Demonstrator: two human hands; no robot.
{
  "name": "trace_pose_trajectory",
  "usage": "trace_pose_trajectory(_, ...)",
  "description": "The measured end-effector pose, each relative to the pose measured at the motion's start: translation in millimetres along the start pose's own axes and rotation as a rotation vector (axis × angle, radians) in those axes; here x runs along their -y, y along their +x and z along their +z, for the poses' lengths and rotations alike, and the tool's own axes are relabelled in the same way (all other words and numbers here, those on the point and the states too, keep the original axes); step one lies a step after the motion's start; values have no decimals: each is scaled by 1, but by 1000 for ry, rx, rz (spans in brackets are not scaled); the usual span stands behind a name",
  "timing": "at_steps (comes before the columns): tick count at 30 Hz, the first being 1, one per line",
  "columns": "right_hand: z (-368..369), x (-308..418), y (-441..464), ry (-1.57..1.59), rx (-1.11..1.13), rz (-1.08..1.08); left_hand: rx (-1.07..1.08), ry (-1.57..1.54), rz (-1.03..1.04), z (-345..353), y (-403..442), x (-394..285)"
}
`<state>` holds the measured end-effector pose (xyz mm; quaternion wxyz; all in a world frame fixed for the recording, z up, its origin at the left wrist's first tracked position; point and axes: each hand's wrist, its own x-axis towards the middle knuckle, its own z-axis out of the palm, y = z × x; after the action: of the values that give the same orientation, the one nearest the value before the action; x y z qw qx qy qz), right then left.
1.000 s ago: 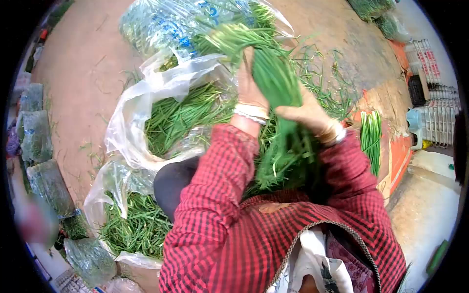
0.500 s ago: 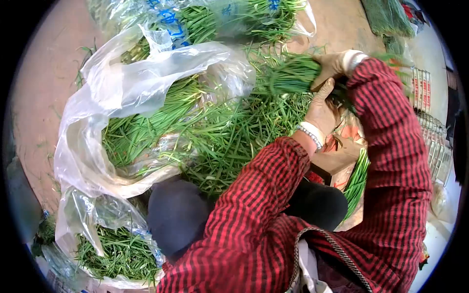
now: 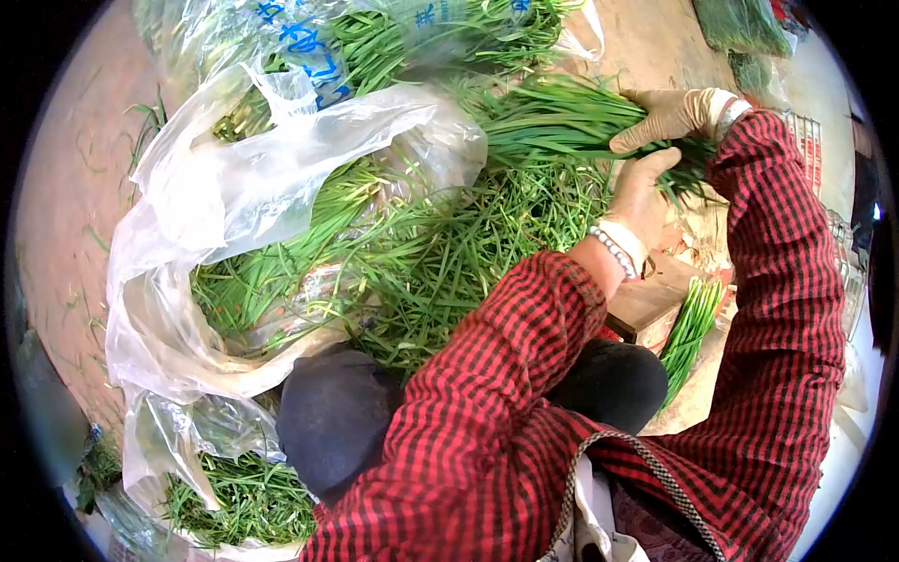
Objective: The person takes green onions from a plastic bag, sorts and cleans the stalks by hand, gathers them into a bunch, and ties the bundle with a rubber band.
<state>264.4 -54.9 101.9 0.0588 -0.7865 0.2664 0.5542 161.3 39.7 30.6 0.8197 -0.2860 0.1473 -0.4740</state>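
Long bundle of thin green leafy stalks (image 3: 562, 122) lies crosswise at upper right centre, its left end over the loose heap of green stalks (image 3: 524, 215); resting or held clear, cannot tell. Right hand (image 3: 670, 117), white band at wrist, grips the bundle near its right end, fingers over the top, thumb along the near side. Left hand (image 3: 641, 197), beaded bracelet at wrist, is just below, thumb up against the bundle's underside; whether its fingers are closed on any stalks, cannot tell.

Edges: crumpled translucent white plastic bag (image 3: 187, 206) has its rim folded back left of the heap. Above, clear plastic bag with blue lettering (image 3: 300, 47) lies near the bundle's far side. Brown cardboard box (image 3: 646, 314) has a corner below the left hand; a second neat green bundle (image 3: 693, 323) lies beside it, inside the right arm's bend. Dark-clad knees (image 3: 337, 421) bound the near side.

Room: bare brown floor (image 3: 70, 244) runs along the far left; another bare patch is beyond the right hand. Tight between forearms and knees.
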Motion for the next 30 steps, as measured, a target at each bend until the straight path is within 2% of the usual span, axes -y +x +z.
trace_pose_trajectory(1,3,2,-1,-1,-4,-2,4,3,1,0,-3,0)
trace_pose_trajectory(3,14,2,-1,75,136,-79,-108,174,-12,0,-11,2)
trace_pose_trajectory(4,17,-7,6,33,84,-57,-107,176,-16,0,-15,6)
trace_pose_trajectory(7,25,-19,6,-6,5,-26,-129,503,60,5,-32,22)
trace_pose_trajectory(8,26,-24,0,-95,-128,-97,-139,460,72,6,-43,28)
trace_pose_trajectory(9,27,-22,-7,-95,-129,-98,-138,462,72,3,-47,32)
trace_pose_trajectory(11,29,-20,-22,212,-474,34,-265,611,100,-11,-55,38)
trace_pose_trajectory(12,40,-18,-27,-48,-363,-64,-339,568,60,-29,-55,35)
trace_pose_trajectory(13,49,-16,-35,-53,-361,-66,-276,524,10,-44,-58,28)
trace_pose_trajectory(14,61,-16,-44,-89,-221,-266,-367,548,-43,-72,-59,24)
trace_pose_trajectory(15,63,-23,-50,40,-287,-277,-461,572,-103,-91,-63,25)
trace_pose_trajectory(16,66,-31,-56,167,-352,-297,-443,638,-169,-83,-77,20)
trace_pose_trajectory(17,58,-41,-61,451,-619,-128,-423,704,-229,-74,-92,16)
trace_pose_trajectory(18,55,-27,-76,193,-555,94,-406,711,-215,-82,-103,18)
trace_pose_trajectory(19,66,-17,-87,-202,-440,-37,-398,724,-208,-86,-106,16)
trace_pose_trajectory(20,71,-29,-84,-206,-289,-263,-368,618,-255,-90,-111,19)
trace_pose_trajectory(22,74,-24,-116,9,-204,-219,-299,510,-332,-98,-127,29)
trace_pose_trajectory(23,67,-50,-102,324,-412,-295,-295,515,-347,-99,-135,38)
trace_pose_trajectory(25,71,-52,-115,145,-371,-108,-191,496,-398,-82,-146,48)
trace_pose_trajectory(27,81,-49,-145,173,-150,-227,-151,508,-420,-76,-153,58)
trace_pose_trajectory(28,82,-51,-157,194,-312,-231,-123,407,-382,-76,-154,63)
trace_pose_trajectory(29,89,-56,-166,204,-322,-225,-98,306,-341,-75,-154,67)
trace_pose_trajectory(30,97,-59,-175,324,-324,-227,-103,381,-316,-69,-154,69)
